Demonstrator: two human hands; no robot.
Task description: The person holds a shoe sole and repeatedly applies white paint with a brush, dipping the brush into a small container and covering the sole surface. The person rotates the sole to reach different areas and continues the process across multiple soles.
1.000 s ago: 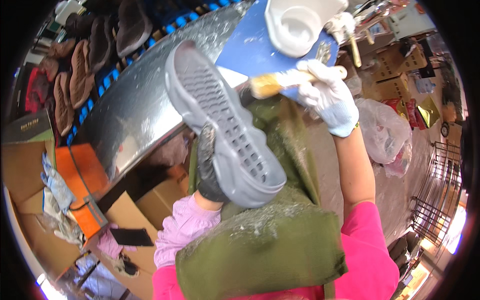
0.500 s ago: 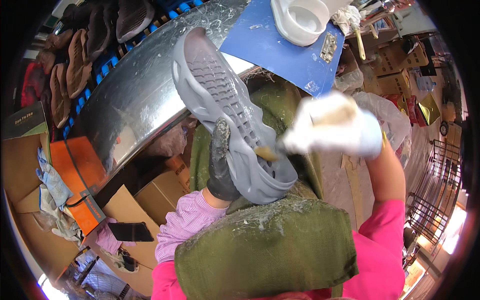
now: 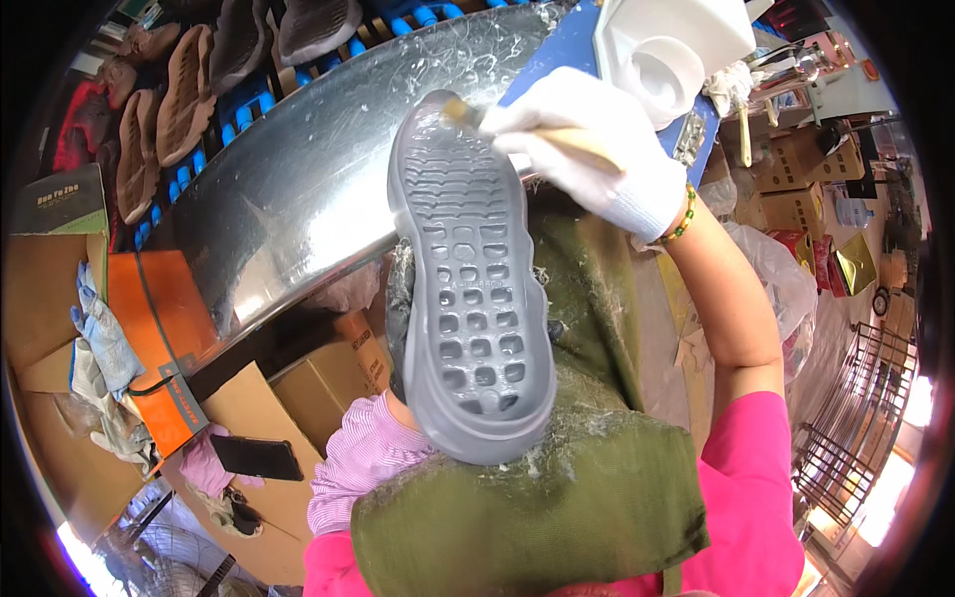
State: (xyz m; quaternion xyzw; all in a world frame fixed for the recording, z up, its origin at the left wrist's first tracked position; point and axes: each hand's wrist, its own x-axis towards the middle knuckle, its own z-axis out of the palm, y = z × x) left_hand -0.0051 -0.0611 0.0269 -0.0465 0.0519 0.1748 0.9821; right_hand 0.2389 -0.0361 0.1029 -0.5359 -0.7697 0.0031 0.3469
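A grey shoe sole (image 3: 476, 244) stands lengthwise before me, its hollow, gridded inside facing up and wet-looking toward the far end. My left hand (image 3: 400, 313), in a dark, stained glove, grips it from beneath; most of the hand is hidden, with a dark fingertip showing past the right edge. My right hand (image 3: 607, 149), in a white glove, is closed round the wooden handle of a brush (image 3: 579, 145). The bristles touch or hover just over the far end of the sole; which of these, I cannot tell. Under the sole's near end lies a green apron (image 3: 537, 507).
A shiny metal table (image 3: 298, 169) curves beyond the sole. On its blue sheet (image 3: 557, 50) stands a white container (image 3: 662, 75). Brown soles (image 3: 184, 95) sit on a blue roller rack at the far left. Boxes, gloves and a phone (image 3: 257, 457) lie left; a wire rack (image 3: 846, 428) stands right.
The sole has swung from a slant to nearly straight, its inside turned more toward me. My right hand has carried the brush from the near end to the far end.
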